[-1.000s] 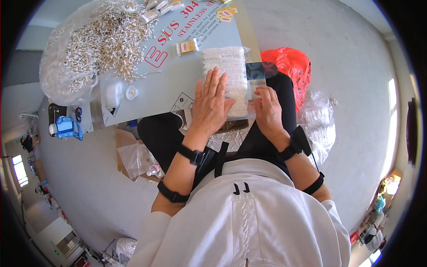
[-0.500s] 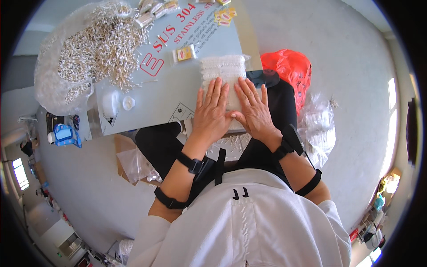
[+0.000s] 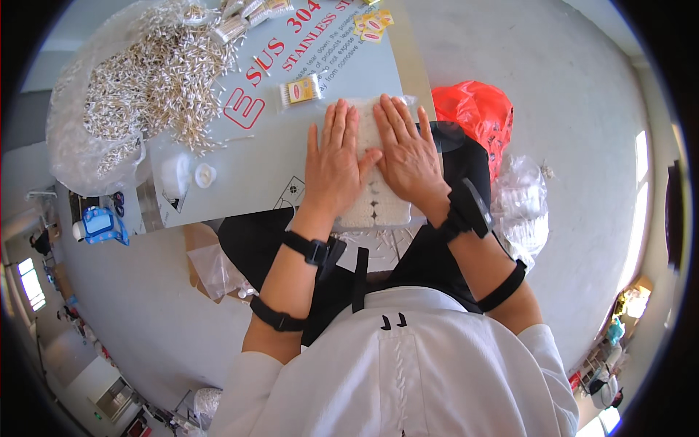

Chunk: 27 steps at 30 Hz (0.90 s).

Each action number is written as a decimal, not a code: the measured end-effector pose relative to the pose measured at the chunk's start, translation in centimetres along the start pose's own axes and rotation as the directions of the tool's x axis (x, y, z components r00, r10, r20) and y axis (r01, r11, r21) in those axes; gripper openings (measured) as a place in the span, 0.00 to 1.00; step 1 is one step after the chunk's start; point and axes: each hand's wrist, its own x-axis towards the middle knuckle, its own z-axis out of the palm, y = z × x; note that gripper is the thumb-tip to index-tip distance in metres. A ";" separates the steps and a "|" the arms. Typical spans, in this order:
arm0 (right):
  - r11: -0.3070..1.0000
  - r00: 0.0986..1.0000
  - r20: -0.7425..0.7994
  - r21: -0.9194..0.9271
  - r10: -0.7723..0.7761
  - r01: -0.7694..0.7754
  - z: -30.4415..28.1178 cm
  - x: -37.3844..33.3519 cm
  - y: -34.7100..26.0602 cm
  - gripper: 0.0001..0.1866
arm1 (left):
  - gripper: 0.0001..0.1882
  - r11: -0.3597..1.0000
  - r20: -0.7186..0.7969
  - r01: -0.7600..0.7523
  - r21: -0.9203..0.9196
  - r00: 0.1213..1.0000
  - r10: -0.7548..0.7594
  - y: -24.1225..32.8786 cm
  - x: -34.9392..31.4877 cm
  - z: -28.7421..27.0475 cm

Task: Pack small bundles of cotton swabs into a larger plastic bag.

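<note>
L hand and R hand lay flat, palms down, thumbs out, atop white pack at near R corner of desk, prob. to steady it.

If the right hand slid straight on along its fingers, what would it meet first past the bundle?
Beyond the white bundle in clear film beneath it, the right hand would probably meet the loose yellow cards first; depth and exact heading are hard to judge.

Red-and-black lettering and a boxed symbol mark the tabletop.
</note>
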 end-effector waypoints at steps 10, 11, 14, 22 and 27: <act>0.999 1.000 0.023 0.041 -0.008 0.007 0.4 -0.2 0.2 0.37 | 0.41 0.999 -0.019 -0.003 0.032 1.000 0.004 -0.3 0.2 -0.2; 0.994 0.997 0.073 0.101 0.030 -0.037 0.1 -0.1 0.3 0.35 | 0.41 0.998 0.023 -0.009 0.063 1.000 0.008 -0.7 0.0 -0.2; 0.813 0.943 -0.227 0.579 0.242 -0.069 0.9 -1.4 2.8 0.33 | 0.40 0.994 -0.133 0.065 -0.088 0.988 -0.077 -2.2 -0.8 -0.5; 0.082 0.925 0.173 0.974 0.337 -0.212 2.1 -3.3 -0.9 0.38 | 0.43 0.060 0.222 0.258 -0.964 0.911 -0.348 -1.7 -1.8 1.5; 0.081 0.926 0.203 0.967 0.319 -0.240 1.2 0.4 1.0 0.39 | 0.39 -0.150 0.524 0.513 -0.845 0.738 -0.426 -1.9 1.7 -0.8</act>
